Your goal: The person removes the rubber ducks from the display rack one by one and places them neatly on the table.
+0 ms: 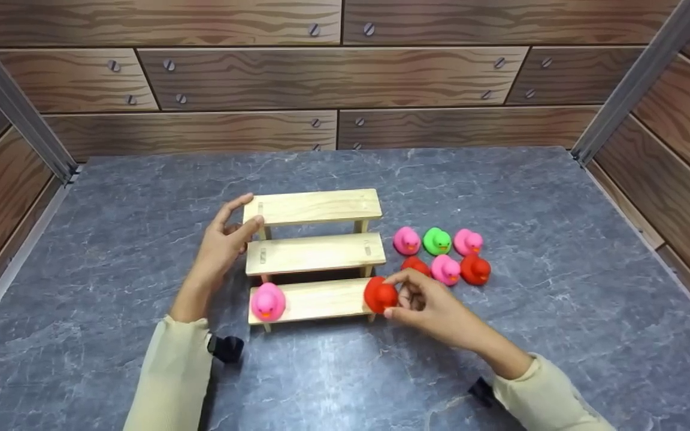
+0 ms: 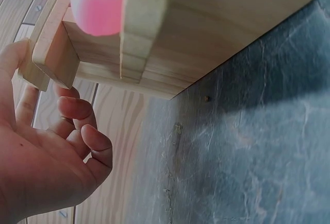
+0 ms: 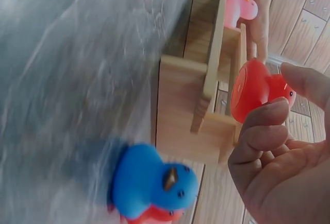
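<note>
A three-step wooden stand (image 1: 315, 254) sits on the grey marbled surface. At its top step's left end my left hand (image 1: 222, 242) holds on, thumb and finger at the plank's end; the left wrist view shows the other fingers (image 2: 98, 149) curled loosely. My right hand (image 1: 435, 308) pinches a red rubber duck (image 1: 381, 295) between thumb and fingers, over the bottom step's right end. In the right wrist view the duck (image 3: 252, 92) is tilted, its flat base showing. A pink rubber duck (image 1: 268, 302) stands at the bottom step's left end.
Right of the stand are more ducks: a green one (image 1: 437, 241), several pink ones (image 1: 406, 240) and red ones (image 1: 475, 269). A blue duck (image 3: 139, 183) shows in the right wrist view, hidden in the head view. Wood-patterned walls (image 1: 333, 78) enclose the back and sides.
</note>
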{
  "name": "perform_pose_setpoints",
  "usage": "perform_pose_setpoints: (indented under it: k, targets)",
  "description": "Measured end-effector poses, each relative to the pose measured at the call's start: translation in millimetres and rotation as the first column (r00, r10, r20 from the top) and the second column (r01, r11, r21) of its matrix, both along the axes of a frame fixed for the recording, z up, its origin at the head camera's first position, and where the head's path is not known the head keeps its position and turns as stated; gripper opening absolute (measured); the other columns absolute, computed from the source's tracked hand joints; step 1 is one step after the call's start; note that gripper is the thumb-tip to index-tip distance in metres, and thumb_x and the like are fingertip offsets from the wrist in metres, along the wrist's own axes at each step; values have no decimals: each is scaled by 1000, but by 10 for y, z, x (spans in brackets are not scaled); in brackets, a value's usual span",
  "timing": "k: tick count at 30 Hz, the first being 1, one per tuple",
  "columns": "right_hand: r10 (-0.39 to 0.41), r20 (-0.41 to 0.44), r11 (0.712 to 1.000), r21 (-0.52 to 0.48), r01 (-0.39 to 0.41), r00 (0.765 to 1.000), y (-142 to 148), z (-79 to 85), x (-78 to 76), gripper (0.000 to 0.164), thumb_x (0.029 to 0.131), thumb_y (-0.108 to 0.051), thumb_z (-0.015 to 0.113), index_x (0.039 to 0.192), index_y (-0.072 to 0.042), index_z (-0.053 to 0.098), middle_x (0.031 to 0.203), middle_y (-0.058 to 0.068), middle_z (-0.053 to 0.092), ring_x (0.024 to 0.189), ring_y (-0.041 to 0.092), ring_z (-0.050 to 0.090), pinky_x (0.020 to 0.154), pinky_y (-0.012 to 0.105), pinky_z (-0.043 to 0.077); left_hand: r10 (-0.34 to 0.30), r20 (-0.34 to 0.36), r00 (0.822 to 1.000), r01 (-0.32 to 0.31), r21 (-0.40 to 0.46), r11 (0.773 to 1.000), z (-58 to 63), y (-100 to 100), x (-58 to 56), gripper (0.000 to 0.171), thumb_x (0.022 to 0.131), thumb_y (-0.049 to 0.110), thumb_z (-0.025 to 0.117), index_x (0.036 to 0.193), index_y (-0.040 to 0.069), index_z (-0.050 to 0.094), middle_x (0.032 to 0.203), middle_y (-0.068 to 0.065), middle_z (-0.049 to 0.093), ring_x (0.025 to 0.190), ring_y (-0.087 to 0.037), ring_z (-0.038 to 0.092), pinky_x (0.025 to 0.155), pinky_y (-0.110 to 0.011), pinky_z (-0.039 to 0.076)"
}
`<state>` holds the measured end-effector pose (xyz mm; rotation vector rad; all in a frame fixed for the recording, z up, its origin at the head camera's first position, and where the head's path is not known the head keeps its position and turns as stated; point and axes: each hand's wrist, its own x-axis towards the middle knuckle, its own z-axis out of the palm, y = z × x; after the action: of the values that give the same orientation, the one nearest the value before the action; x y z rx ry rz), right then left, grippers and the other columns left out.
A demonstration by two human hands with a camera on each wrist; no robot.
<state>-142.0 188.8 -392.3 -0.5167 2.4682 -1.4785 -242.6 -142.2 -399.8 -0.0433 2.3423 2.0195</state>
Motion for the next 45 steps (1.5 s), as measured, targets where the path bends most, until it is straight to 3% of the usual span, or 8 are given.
perform_pose_setpoints:
  k: [19, 36, 45]
  targets:
    - [-45, -8, 999, 10, 45, 999, 383, 51, 57, 39, 86, -11, 72, 115, 7, 54, 79, 2, 47, 66, 4, 45, 58, 17, 38, -2, 5, 1000, 2, 2, 1000, 7, 5, -3, 54, 92, 27, 66, 142, 24, 46, 80, 3, 57, 58, -3, 37, 57, -18, 33]
    - [-80, -143, 996, 34, 86, 987, 731, -13, 131, 33, 85, -5, 71, 112, 5, 55, 77, -2, 47, 65, 1, 44, 56, 18, 38, -3, -5, 1000, 3, -4, 1000, 13, -4, 7, 54, 92, 26, 67, 142, 24, 47, 77, 4, 55, 60, -4, 38, 60, -19, 34]
    - [-111, -110, 990, 78, 120, 988, 849, -64, 163, 35, 87, -6, 69, 115, 6, 51, 78, 1, 48, 65, 2, 45, 56, 18, 40, 2, -5, 1000, -2, 0, 1000, 12, 1, -2, 54, 92, 25, 67, 142, 24, 47, 76, 4, 55, 59, -4, 39, 59, -18, 35]
